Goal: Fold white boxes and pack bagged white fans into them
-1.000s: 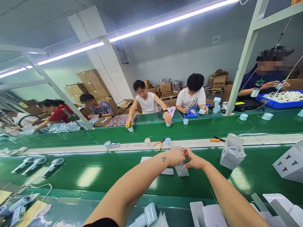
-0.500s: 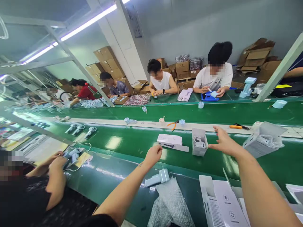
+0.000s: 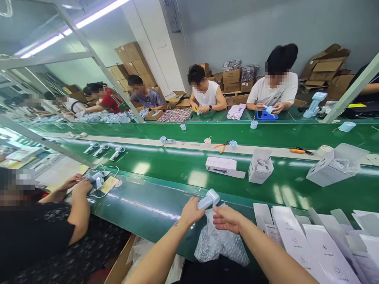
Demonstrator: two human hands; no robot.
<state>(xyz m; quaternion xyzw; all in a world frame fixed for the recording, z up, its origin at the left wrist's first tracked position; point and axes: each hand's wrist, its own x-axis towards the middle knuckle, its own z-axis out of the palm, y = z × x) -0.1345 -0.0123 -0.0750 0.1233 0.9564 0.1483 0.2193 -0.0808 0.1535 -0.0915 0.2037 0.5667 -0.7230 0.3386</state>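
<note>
Left hand [image 3: 191,213] is closing around the lower end of the pale blue handheld fan [image 3: 209,198], with the grip shut and the fan head sticking up past the fingers, tilting right. Right hand [image 3: 227,219] is resting on the top of the bubble-wrap bag [image 3: 220,244], fingers loosely spread, just beside the fan. Can't tell whether it's pinching the film. Fan is sitting at the bag's upper end, touching it, not visibly inside. Bag is bunching at the near edge of the green counter [image 3: 142,215], right under both hands.

Vs earlier frame: fan is no longer lying on the counter, it's up in the left hand. Right hand has moved from its wide-open reach near the cartons to the bag.

Further out, a white carton [image 3: 260,165] is standing beside a flat white box [image 3: 225,167]. Printed white carton blanks [image 3: 314,240] are lying along the near right side. At left, a co-worker's hands [image 3: 78,187] are working on a cabled fan [image 3: 97,178].
</note>
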